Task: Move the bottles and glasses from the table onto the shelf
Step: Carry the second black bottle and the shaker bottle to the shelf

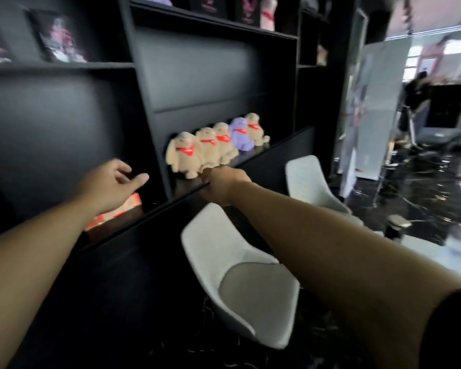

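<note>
While both arms reach toward the black shelf unit, the scene reads as follows.

Left hand: the left hand, left of centre, hovers with its fingers spread loosely apart, holding nothing.

Right hand: the right hand, at centre, is curled at the front lip of the shelf; whether its fingers grip the edge or enclose anything cannot be told through the blur.

Task things: no bottle or glass shows on the shelf or in either hand; a dark cylinder with a pale top stands at right on a white surface, too blurred to identify.

Writing: none is legible; the framed picture at upper left and the dark packages on the top shelf are smeared.

Shelf contents: five plush toys stand in a row touching one another, four beige with red scarves, one purple; an orange and white box lies under the left hand.

Edges: the shelf's front lip runs diagonally from lower left to centre right, with a vertical divider between the two hands.

Open room: bare board lies in front of the toys; two white chairs sit below the shelf, and the glossy dark floor opens at right.
</note>
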Demonstrator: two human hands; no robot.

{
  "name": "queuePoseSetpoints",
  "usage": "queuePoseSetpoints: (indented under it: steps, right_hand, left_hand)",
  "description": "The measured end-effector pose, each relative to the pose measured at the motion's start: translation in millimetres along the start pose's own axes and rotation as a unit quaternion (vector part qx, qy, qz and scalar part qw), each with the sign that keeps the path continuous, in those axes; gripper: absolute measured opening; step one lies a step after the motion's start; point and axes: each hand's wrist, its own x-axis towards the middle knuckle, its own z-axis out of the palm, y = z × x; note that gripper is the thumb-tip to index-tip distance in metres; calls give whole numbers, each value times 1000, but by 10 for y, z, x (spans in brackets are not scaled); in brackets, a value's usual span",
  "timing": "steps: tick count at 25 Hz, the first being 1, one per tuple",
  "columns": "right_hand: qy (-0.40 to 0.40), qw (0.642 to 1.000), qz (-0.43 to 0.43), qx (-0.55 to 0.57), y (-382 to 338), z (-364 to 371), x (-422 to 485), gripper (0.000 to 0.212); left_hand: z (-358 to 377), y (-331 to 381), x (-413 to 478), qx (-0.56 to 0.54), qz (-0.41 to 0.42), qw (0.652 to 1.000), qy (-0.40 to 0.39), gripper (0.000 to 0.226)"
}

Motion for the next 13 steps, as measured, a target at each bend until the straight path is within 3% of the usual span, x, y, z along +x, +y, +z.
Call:
queuePoseSetpoints:
  steps: [8,13]
  right_hand:
    - [-6,972,219,-80,3433,-636,-1431,46]
    - [-6,947,313,-71,4916,-756,-2194,43]
  left_hand:
    - [2338,2237,74,-107,45,988,-99,46]
    - [3505,3590,-28,-124,86,972,-182,49]
